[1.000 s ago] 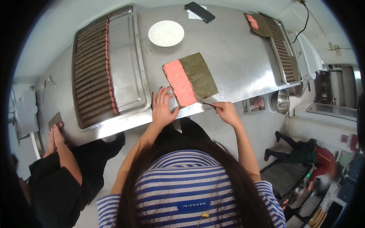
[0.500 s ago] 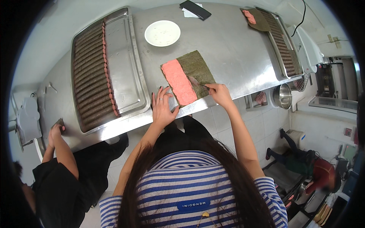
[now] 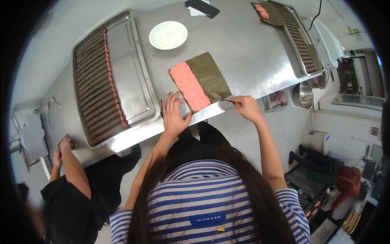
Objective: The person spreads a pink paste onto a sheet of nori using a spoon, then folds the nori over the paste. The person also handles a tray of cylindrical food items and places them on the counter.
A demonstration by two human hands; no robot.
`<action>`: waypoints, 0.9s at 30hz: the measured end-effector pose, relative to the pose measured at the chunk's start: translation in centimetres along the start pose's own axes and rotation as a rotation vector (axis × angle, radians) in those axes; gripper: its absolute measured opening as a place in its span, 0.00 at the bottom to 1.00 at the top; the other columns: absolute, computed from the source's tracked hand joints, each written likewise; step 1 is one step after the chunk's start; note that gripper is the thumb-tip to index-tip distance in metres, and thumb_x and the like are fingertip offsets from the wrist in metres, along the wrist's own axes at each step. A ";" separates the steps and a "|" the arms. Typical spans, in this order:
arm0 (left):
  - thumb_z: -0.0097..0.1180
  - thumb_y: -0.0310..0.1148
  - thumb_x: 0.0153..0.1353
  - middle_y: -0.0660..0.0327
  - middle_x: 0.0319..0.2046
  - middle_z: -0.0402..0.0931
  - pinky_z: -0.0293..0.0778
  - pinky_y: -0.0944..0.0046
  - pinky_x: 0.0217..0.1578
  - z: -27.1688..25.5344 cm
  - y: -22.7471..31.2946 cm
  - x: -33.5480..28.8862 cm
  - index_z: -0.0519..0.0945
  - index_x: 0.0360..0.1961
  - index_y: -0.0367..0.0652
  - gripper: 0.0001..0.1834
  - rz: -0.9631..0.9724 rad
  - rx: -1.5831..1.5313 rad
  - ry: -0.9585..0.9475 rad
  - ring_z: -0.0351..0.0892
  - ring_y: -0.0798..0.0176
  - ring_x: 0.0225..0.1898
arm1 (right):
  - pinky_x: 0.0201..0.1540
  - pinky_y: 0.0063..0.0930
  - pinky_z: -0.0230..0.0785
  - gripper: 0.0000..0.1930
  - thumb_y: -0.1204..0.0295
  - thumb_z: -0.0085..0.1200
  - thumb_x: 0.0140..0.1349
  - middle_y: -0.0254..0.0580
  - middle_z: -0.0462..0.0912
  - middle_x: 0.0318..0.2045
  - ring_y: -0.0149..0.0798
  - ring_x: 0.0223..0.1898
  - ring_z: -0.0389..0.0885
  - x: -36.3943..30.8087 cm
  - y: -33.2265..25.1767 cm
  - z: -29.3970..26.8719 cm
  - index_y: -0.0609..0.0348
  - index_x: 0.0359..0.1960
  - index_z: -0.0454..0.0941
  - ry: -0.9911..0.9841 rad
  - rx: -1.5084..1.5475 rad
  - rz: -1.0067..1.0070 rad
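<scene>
A dark green nori sheet [image 3: 212, 77] lies on the steel table in front of me. Smooth pink paste [image 3: 190, 85] covers a wide band along its left side; the right part is bare. My left hand [image 3: 174, 116] is open, its fingers spread on the table beside the sheet's near left corner, thumb at the near edge. In my right hand [image 3: 247, 107] is a spoon [image 3: 216, 97] with a dark handle, gripped near its end. The spoon's head is at the near edge of the sheet, just right of the paste; whether it touches is unclear.
A large metal tray [image 3: 140, 81] at left holds rows of nori rolls [image 3: 95, 87]; another tray [image 3: 298, 53] stands far right. A white bowl [image 3: 168, 35] and a phone [image 3: 203, 8] lie beyond the sheet. A co-worker's hands [image 3: 63, 148] are at far left; a metal bowl [image 3: 303, 95] is at right.
My right hand has moved right and slightly nearer, drawing the spoon off the middle of the sheet to its near edge. My left hand stays by the corner. The view has shifted slightly.
</scene>
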State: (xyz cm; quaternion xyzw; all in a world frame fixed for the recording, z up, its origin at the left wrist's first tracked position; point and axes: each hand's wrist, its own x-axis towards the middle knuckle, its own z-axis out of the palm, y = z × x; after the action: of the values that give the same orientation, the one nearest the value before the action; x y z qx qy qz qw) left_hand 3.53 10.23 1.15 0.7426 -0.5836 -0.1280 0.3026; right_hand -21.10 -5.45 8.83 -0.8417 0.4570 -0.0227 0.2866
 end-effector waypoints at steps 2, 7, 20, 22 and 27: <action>0.67 0.37 0.46 0.54 0.63 0.61 0.41 0.37 0.67 0.2 0.0 0.0 0.66 0.47 0.44 0.28 0.000 -0.003 -0.002 0.52 0.45 0.70 | 0.36 0.35 0.74 0.14 0.75 0.49 0.55 0.43 0.86 0.32 0.44 0.31 0.83 -0.3 1.2 -0.1 0.55 0.40 0.85 0.065 0.163 0.088; 0.67 0.36 0.45 0.55 0.63 0.61 0.41 0.36 0.67 0.5 0.1 0.1 0.67 0.46 0.44 0.28 0.001 -0.023 0.004 0.52 0.45 0.70 | 0.37 0.22 0.68 0.09 0.74 0.46 0.65 0.34 0.83 0.39 0.28 0.33 0.77 2.8 1.9 3.5 0.59 0.40 0.80 0.073 0.966 0.197; 0.66 0.35 0.44 0.53 0.63 0.60 0.40 0.35 0.67 0.5 -0.2 0.0 0.66 0.46 0.42 0.29 0.011 -0.007 0.004 0.51 0.42 0.69 | 0.39 0.41 0.71 0.07 0.74 0.47 0.60 0.45 0.83 0.34 0.46 0.36 0.82 6.1 -0.6 2.9 0.57 0.34 0.78 0.114 0.234 0.082; 0.66 0.36 0.45 0.54 0.63 0.60 0.40 0.35 0.67 0.5 -0.2 0.0 0.66 0.46 0.43 0.28 0.015 0.002 -0.005 0.51 0.43 0.69 | 0.39 0.45 0.71 0.08 0.74 0.46 0.58 0.46 0.83 0.34 0.50 0.37 0.82 5.9 -2.0 2.4 0.57 0.35 0.79 0.123 0.046 0.026; 0.65 0.38 0.48 0.54 0.63 0.59 0.39 0.36 0.68 0.4 -0.1 0.1 0.66 0.47 0.43 0.28 0.019 0.014 -0.024 0.51 0.44 0.70 | 0.40 0.47 0.71 0.11 0.75 0.46 0.55 0.45 0.83 0.34 0.51 0.38 0.81 6.3 -2.4 2.8 0.56 0.37 0.81 0.122 -0.103 -0.054</action>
State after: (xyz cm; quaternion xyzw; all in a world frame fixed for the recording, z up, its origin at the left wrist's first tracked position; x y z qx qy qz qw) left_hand 3.40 10.00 0.80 0.7375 -0.5952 -0.1299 0.2915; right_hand -14.75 -8.10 6.31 -0.8644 0.4514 -0.0583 0.2138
